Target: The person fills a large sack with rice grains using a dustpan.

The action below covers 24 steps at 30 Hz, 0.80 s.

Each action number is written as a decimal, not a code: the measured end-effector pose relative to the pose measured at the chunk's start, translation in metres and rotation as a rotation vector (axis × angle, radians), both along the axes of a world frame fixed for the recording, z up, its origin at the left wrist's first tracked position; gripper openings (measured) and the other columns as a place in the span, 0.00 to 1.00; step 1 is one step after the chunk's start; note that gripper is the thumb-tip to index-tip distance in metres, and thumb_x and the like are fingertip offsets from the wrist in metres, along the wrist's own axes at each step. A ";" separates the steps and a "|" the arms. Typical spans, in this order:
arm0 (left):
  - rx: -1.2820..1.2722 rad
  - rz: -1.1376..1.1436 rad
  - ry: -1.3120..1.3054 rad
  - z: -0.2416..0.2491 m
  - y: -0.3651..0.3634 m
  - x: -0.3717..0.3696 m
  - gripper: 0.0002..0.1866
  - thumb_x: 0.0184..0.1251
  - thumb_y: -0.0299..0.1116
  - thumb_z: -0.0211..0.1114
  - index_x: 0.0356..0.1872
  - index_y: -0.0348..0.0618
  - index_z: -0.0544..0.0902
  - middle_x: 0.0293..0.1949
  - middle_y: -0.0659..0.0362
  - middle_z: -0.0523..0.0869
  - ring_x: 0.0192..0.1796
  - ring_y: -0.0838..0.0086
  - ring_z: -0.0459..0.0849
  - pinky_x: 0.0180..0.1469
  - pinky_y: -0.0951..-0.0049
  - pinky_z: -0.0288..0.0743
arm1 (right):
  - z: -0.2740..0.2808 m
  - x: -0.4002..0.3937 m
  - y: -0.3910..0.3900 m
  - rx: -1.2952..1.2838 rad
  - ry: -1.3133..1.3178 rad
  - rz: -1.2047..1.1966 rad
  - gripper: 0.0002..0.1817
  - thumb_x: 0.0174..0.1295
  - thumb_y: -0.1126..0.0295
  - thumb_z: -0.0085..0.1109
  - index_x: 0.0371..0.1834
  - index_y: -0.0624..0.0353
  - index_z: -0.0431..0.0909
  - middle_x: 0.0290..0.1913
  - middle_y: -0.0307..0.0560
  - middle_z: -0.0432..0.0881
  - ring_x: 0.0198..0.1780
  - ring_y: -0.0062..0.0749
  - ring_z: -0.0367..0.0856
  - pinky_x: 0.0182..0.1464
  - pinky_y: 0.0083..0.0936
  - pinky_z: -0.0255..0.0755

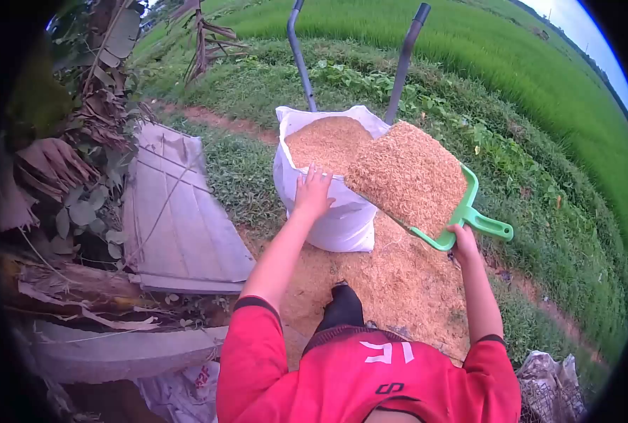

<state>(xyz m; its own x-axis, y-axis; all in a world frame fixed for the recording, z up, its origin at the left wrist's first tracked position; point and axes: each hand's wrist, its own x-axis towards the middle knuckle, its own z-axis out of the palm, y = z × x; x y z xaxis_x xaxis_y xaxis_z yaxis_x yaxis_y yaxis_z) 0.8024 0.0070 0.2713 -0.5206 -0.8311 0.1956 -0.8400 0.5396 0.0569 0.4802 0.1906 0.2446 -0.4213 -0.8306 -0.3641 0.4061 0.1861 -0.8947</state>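
Note:
A white sack stands upright, filled near its mouth with tan rice husks. My left hand lies against the near side of its rim with the fingers spread. Beside the sack's mouth, a green dustpan is heaped with husks, its front edge reaching over the rim. My right hand is closed on the dustpan's near corner, below the handle. Some of its fingers are hidden beneath the pan.
Loose husks cover the ground around my foot. Two metal handles rise behind the sack. A grey sheet and dry plant debris lie to the left. Green grass slopes away to the right.

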 end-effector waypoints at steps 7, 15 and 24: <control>0.258 -0.003 -0.288 -0.008 -0.078 -0.011 0.22 0.47 0.41 0.62 0.45 0.47 0.72 0.43 0.55 0.75 0.51 0.64 0.70 0.58 0.43 0.43 | -0.008 -0.026 -0.138 0.056 0.142 0.087 0.17 0.44 0.75 0.49 0.41 0.66 0.63 0.32 0.44 0.68 0.32 0.27 0.70 0.33 0.23 0.67; 0.211 -0.300 -0.150 -0.016 -0.088 0.000 0.04 0.48 0.30 0.55 0.26 0.45 0.76 0.28 0.59 0.78 0.39 0.67 0.77 0.55 0.57 0.57 | -0.020 -0.031 -0.282 0.079 0.358 0.431 0.28 0.43 0.74 0.50 0.52 0.68 0.58 0.42 0.50 0.69 0.42 0.33 0.69 0.45 0.26 0.65; 0.304 -0.148 -0.173 -0.009 -0.085 -0.013 0.05 0.45 0.27 0.52 0.25 0.46 0.76 0.26 0.60 0.78 0.36 0.68 0.77 0.46 0.67 0.63 | 0.005 0.012 -0.404 -0.061 0.834 0.972 0.26 0.43 0.69 0.49 0.48 0.72 0.64 0.42 0.56 0.73 0.45 0.39 0.71 0.47 0.28 0.64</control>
<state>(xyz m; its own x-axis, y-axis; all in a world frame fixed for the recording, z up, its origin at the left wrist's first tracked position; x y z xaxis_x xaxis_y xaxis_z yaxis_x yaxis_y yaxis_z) 0.7891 -0.0784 0.2627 -0.6431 -0.7510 -0.1500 -0.7655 0.6360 0.0975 0.4923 -0.2134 0.2499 0.2841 -0.9296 -0.2349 -0.5578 0.0390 -0.8291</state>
